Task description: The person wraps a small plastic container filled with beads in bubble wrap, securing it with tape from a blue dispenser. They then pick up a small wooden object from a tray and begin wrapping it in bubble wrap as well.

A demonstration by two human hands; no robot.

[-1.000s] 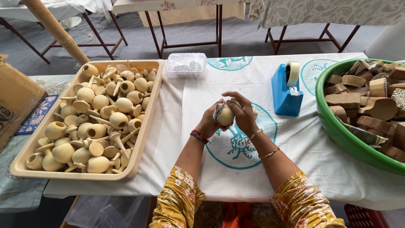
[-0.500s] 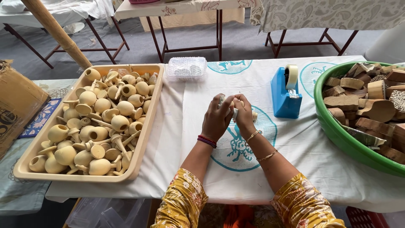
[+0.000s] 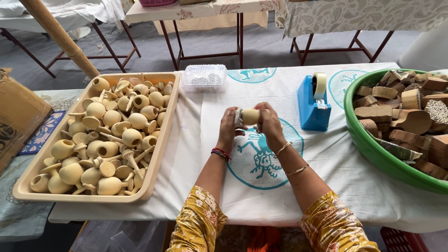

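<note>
Since half a second ago both hands have lifted a little off the cloth and turned, so the round wooden piece (image 3: 250,116), then hidden behind the fingers, now shows between them. Beneath everything lies the table (image 3: 354,186) under a white cloth printed with teal circles. At its right edge sits the big green tub (image 3: 368,144), heaped with brown carved wooden blocks (image 3: 410,116). On the left stands the beige tray (image 3: 161,140), filled with pale wooden knobs (image 3: 112,135), round-headed and hollow-necked. A brown cardboard box (image 3: 18,112) pokes in from the far left. Behind the hands, to their right, stands the blue tape dispenser (image 3: 313,106) with its roll upright, and beside the tray's far corner rests a clear plastic box (image 3: 204,76). The left hand (image 3: 229,126) and the right hand (image 3: 269,123) are raised together above the printed circle, fingers closed on the wooden piece from either side; a scrap of pale wrapping shows at its left end against the left fingers. Bangles ring both wrists, and yellow patterned sleeves cover the arms
</note>
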